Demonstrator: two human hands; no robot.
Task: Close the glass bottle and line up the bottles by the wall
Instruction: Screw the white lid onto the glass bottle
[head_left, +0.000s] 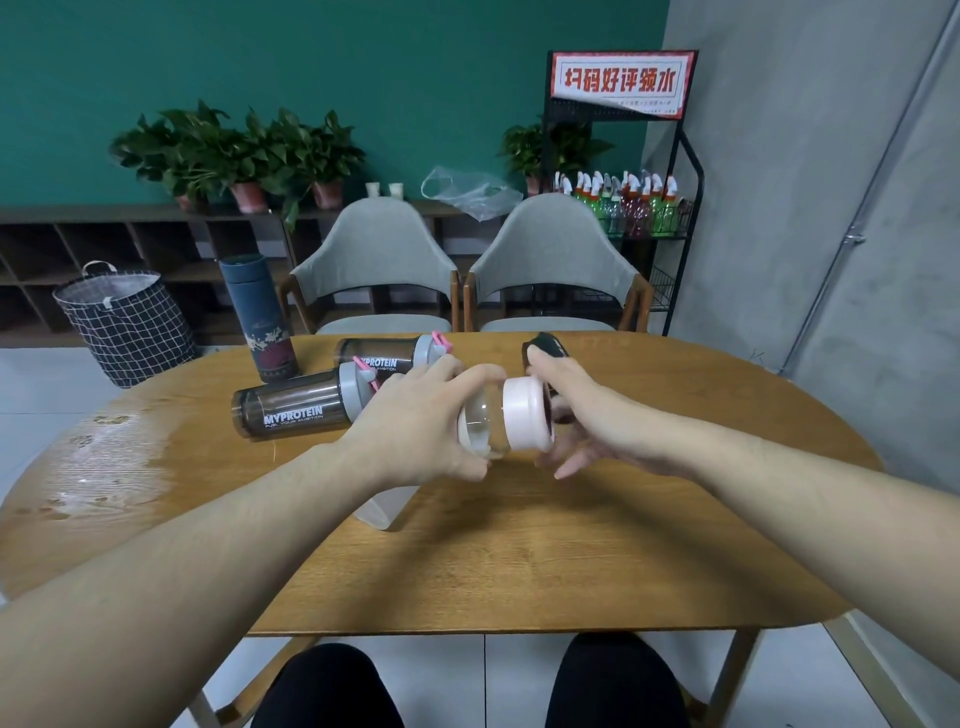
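My left hand (415, 421) grips a clear glass bottle (480, 423), held sideways above the wooden table (519, 545). A pale pink cap (525, 413) sits on the bottle's mouth, facing right. My right hand (587, 415) is at the cap with fingers spread, thumb above and fingers below it. Two dark shaker bottles marked MYPROTEIN lie on their sides: one (296, 410) at the left, another (384, 353) behind it. A tall dark blue flask (260, 317) stands upright at the table's far left edge.
A black object (545, 345) lies on the table behind my right hand. A translucent item (382, 506) rests under my left wrist. Two grey chairs (374, 260) stand across the table; the grey wall (831, 208) runs along the right. The table's left part looks wet.
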